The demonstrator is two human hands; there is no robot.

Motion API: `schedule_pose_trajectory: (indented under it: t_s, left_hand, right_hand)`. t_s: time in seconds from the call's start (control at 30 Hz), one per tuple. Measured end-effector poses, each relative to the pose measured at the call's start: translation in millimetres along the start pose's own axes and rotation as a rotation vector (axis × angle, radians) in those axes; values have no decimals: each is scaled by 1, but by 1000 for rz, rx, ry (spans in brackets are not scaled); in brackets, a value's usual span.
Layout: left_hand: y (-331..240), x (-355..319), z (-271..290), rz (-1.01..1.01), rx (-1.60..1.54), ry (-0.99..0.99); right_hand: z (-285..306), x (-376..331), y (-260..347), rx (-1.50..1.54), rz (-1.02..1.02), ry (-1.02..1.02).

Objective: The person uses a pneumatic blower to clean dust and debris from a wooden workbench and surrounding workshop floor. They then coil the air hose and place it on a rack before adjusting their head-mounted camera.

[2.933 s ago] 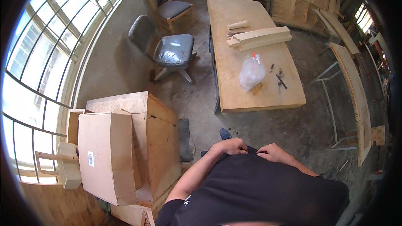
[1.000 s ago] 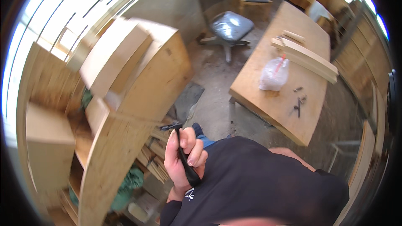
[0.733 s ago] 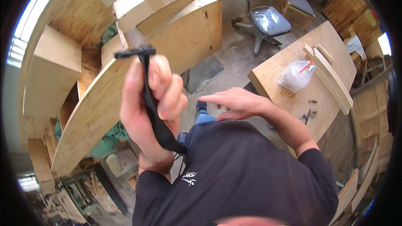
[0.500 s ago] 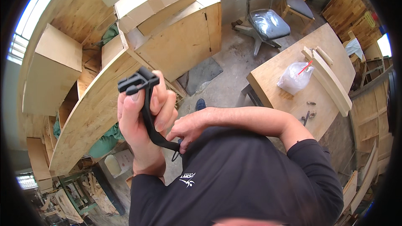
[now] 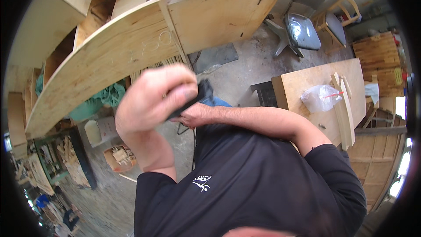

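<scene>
My left hand (image 5: 153,96), smeared by motion, is curled closed around a black strap with a plastic buckle. The blurred buckle end (image 5: 205,91) juts out beyond my thumb. Just below, in front of my shirt, my right hand (image 5: 199,115) is closed at the lower part of the same strap, its fingertips partly hidden. Beneath it hangs a thin black cord (image 5: 194,142), with a small loop near my fingers.
A curved plywood counter (image 5: 109,57) and cabinet (image 5: 215,22) stand ahead and left. At right, a wooden table (image 5: 289,83) bears a plastic bag (image 5: 318,98) and wooden strips (image 5: 344,118). Two chairs (image 5: 302,30) stand beyond; a box of wood scraps (image 5: 112,160) sits lower left.
My left hand has turned over and come down, swinging the buckle end to the right. My right hand stays low by the strap. The whole view has turned and shifted.
</scene>
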State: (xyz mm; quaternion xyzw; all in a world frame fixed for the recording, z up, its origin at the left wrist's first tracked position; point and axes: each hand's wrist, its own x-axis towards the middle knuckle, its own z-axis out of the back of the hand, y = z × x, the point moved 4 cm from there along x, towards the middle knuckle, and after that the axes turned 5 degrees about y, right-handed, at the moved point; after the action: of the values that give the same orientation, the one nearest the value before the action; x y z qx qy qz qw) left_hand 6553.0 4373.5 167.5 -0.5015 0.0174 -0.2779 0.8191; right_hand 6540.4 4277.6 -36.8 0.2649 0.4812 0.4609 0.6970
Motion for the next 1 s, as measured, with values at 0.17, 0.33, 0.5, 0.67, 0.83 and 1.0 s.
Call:
schedule_pose_trajectory:
  t_s: [0.17, 0.33, 0.5, 0.67, 0.83, 1.0]
  left_hand:
    - [-16, 37, 35, 146, -21, -437]
    - [-66, 89, 8, -203, -175, -846]
    - [-71, 119, -52, -572, -257, -744]
    - [-68, 107, -91, -709, -360, -609]
    - [-52, 71, -87, -812, -694, -761]
    - [-57, 51, -43, -781, -730, -985]
  right_hand:
    - [31, 5, 21, 480, -14, -94]
    - [105, -21, 48, 673, 322, -171]
    - [159, -61, 88, 687, 406, -214]
    - [202, -86, 110, 744, 445, -375]
    - [232, -138, 130, 706, 521, -701]
    - [246, -210, 130, 726, 590, -855]
